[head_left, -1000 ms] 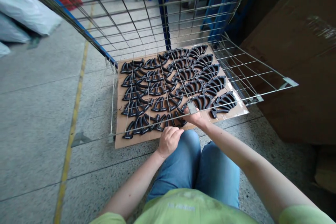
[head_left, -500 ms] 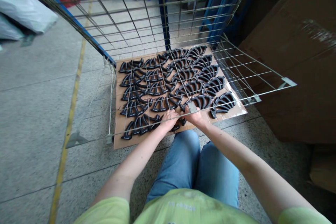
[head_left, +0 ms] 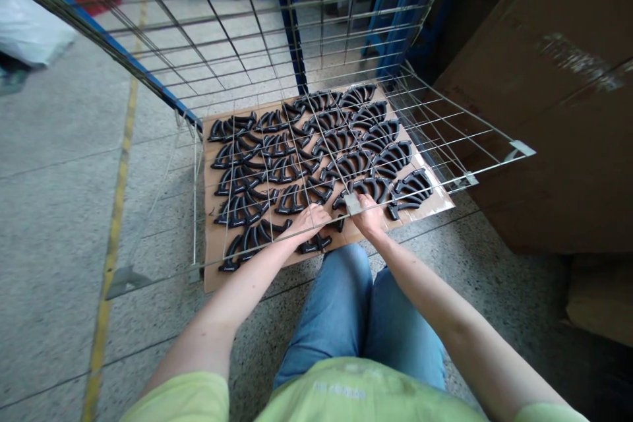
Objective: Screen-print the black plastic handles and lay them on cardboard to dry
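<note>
A wire grid panel [head_left: 459, 125] lies tilted over a cardboard sheet [head_left: 215, 270] on the floor. The sheet is covered with several black curved plastic parts [head_left: 346, 142] in rows. My right hand [head_left: 368, 216] is closed on the near edge wire of the grid, at a small metal tab [head_left: 353, 204]. My left hand [head_left: 309, 221] has its fingers curled over the same near edge wire, just left of the right hand, above the front row of black parts.
More wire grid walls [head_left: 247, 20] with a blue frame post [head_left: 297, 59] rise behind the sheet. Large cardboard boxes [head_left: 558, 105] stand on the right. A yellow line [head_left: 111, 237] runs along the concrete floor on the left. White bags [head_left: 30, 30] lie at far left.
My left hand moved forward from above my knees to the grid's near edge wire and settled there. My right hand kept its grip at the tab. The view shifted slightly.
</note>
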`<state>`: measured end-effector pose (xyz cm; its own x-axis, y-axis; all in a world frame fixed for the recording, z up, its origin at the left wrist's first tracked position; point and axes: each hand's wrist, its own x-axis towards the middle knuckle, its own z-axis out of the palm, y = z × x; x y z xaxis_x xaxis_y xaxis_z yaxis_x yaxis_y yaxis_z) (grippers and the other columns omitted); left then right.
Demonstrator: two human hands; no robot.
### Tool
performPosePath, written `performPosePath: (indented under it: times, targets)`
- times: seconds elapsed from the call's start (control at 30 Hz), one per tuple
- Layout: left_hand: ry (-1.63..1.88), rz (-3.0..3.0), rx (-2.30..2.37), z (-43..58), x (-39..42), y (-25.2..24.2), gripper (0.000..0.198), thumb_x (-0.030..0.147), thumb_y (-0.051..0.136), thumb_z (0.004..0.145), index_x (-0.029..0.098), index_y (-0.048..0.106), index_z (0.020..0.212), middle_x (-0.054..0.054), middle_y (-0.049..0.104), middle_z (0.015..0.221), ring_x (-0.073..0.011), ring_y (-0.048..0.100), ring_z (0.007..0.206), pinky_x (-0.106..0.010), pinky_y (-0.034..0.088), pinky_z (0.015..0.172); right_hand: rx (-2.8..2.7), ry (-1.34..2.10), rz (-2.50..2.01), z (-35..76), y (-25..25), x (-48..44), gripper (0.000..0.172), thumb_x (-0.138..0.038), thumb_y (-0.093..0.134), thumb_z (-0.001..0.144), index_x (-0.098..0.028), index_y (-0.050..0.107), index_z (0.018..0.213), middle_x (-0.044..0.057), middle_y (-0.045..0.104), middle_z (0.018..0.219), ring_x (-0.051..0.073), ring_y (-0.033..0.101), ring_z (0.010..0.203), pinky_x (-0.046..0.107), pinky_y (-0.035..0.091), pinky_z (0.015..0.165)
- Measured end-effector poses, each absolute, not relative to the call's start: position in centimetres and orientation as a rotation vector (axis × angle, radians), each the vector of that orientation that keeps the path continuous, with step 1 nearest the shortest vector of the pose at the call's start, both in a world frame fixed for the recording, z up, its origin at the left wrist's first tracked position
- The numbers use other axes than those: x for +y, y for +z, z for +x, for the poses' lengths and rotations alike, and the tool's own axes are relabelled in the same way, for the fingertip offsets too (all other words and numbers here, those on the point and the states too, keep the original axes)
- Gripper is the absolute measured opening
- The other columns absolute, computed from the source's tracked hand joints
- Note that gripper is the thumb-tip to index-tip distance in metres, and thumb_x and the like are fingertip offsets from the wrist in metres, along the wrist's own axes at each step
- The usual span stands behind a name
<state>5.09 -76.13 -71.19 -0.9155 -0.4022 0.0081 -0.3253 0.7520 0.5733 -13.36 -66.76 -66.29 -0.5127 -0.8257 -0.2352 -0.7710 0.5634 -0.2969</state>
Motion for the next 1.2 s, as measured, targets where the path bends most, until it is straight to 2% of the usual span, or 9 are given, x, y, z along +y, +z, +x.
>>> performPosePath:
  times: [0.17, 0.33, 0.4, 0.6, 0.7, 0.8, 0.97, 1.07, 1.2]
  targets:
    - [-0.827, 0.501, -2.801, 4.9, -76.0, -70.7, 0.024, 0.012, 0.049, 0.092, 0.023, 0.068, 0.083, -0.003, 0.063, 0.078, -0.0187, 0.057, 0.087, -0.033, 0.038, 0.088, 2.486, -0.098, -1.275, -15.2, -65.6, -65.8, 0.031, -0.039, 0.048, 0.093, -0.021, 0.066, 0.111, 0.008, 0.067, 0.115, 0.021, 0.064, 0.102, 0.027, 0.046, 0.076]
    - [-0.762, 0.54, -2.839, 5.4, -74.8, -69.7, 0.021, 0.016, 0.062, 0.086, 0.021, 0.069, 0.105, -0.009, 0.07, 0.111, -0.0234, 0.059, 0.106, -0.04, 0.039, 0.096, 2.369, 0.146, -1.586, -17.3, -65.3, -63.3, 0.028, -0.032, 0.048, 0.093, -0.019, 0.067, 0.108, 0.01, 0.067, 0.115, 0.022, 0.064, 0.104, 0.027, 0.047, 0.076]
    - [-0.817, 0.644, -2.805, 5.7, -74.1, -69.2, 0.024, 0.024, 0.068, 0.084, 0.02, 0.069, 0.107, -0.01, 0.07, 0.113, -0.0252, 0.059, 0.109, -0.041, 0.041, 0.096, 2.253, 0.255, -1.7, -18.1, -65.4, -62.1, 0.028, -0.028, 0.047, 0.094, -0.017, 0.068, 0.108, 0.012, 0.067, 0.115, 0.023, 0.064, 0.104, 0.028, 0.047, 0.076]
    - [-1.359, 1.012, -2.399, 6.1, -71.4, -68.3, 0.042, 0.048, 0.077, 0.073, 0.023, 0.068, 0.105, -0.005, 0.071, 0.103, -0.0232, 0.061, 0.098, -0.037, 0.045, 0.089, 1.842, 0.458, -2.032, -19.2, -66.7, -60.4, 0.036, -0.019, 0.035, 0.099, -0.011, 0.066, 0.113, 0.017, 0.063, 0.12, 0.025, 0.062, 0.108, 0.032, 0.049, 0.079]
    - [-1.866, 1.102, -1.845, 5.7, -69.5, -68.2, 0.046, 0.061, 0.066, 0.08, 0.02, 0.069, 0.1, -0.004, 0.069, 0.085, -0.0146, 0.059, 0.073, -0.026, 0.045, 0.067, 1.802, 0.508, -2.061, -19.1, -66.9, -60.9, 0.039, -0.013, 0.031, 0.097, -0.011, 0.067, 0.113, 0.018, 0.063, 0.122, 0.027, 0.059, 0.114, 0.032, 0.049, 0.079]
    - [-2.198, 1.168, -1.08, 4.8, -67.8, -68.0, 0.058, 0.071, 0.061, 0.078, 0.015, 0.068, 0.088, -0.003, 0.063, 0.069, -0.008, 0.048, 0.053, -0.019, 0.033, 0.046, 1.846, 0.493, -2.029, -19.0, -66.4, -61.4, 0.039, -0.01, 0.033, 0.096, -0.013, 0.065, 0.118, 0.018, 0.063, 0.123, 0.028, 0.057, 0.116, 0.034, 0.05, 0.082]
    - [-2.255, 1.296, -0.427, 2.9, -66.5, -67.3, 0.042, 0.051, 0.067, 0.085, 0.01, 0.064, 0.073, 0.0, 0.057, 0.057, -0.0035, 0.045, 0.044, -0.015, 0.026, 0.038, 1.985, 0.381, -1.908, -18.4, -65.9, -61.1, 0.041, -0.014, 0.032, 0.097, -0.017, 0.061, 0.126, 0.016, 0.065, 0.125, 0.026, 0.062, 0.111, 0.032, 0.051, 0.081]
    - [-2.194, 1.368, -0.333, 2.3, -66.4, -67.1, 0.039, 0.042, 0.062, 0.091, 0.009, 0.064, 0.07, 0.001, 0.056, 0.053, -0.0022, 0.043, 0.04, -0.014, 0.025, 0.036, 1.932, 0.274, -1.871, -17.2, -66.0, -60.9, 0.038, -0.02, 0.034, 0.099, -0.021, 0.062, 0.125, 0.013, 0.067, 0.123, 0.024, 0.066, 0.106, 0.032, 0.051, 0.083]
    - [-2.171, 1.376, -0.348, 2.2, -66.4, -66.7, 0.04, 0.045, 0.064, 0.09, 0.009, 0.065, 0.071, 0.001, 0.056, 0.052, -0.0022, 0.043, 0.039, -0.014, 0.025, 0.034, 1.905, 0.226, -1.693, -14.6, -66.4, -61.6, 0.034, -0.017, 0.041, 0.094, -0.018, 0.067, 0.116, 0.015, 0.072, 0.111, 0.026, 0.067, 0.106, 0.035, 0.049, 0.09]
